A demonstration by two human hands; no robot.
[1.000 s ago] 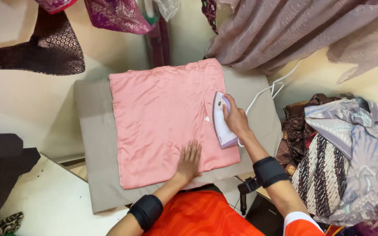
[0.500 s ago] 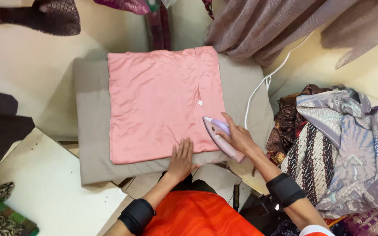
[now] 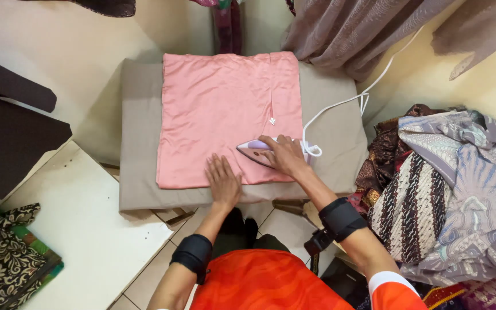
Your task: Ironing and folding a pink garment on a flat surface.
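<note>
The right hand (image 3: 283, 154) is wrapped over the handle of a small white and lilac clothes iron (image 3: 265, 152), fingers closed round it, with the iron lying soleplate-down on the near right part of a pink garment (image 3: 225, 109), its tip pointing left. The left hand (image 3: 222, 182) lies flat and open, fingers spread, pressing the garment's near hem just beside the iron's tip; the two hands are close but not touching.

The garment is spread flat on a grey-beige padded ironing mat (image 3: 139, 172). Bare mat shows on the left, right and near sides, while the garment's far edge nearly meets the mat's far edge. The iron's white cord (image 3: 345, 100) loops off the mat's right side toward the curtain (image 3: 351, 28). To the right, a heap of patterned batik cloth (image 3: 460, 189) sits close to the mat's edge.

Half a second ago the iron sat nearer the right hem and pointed away from the person; now it has swung to point left and moved inward, and the left hand stays on the hem.

The pink fabric looks smooth with a slight sheen and a central seam. Both forearms wear black bands (image 3: 339, 218).
</note>
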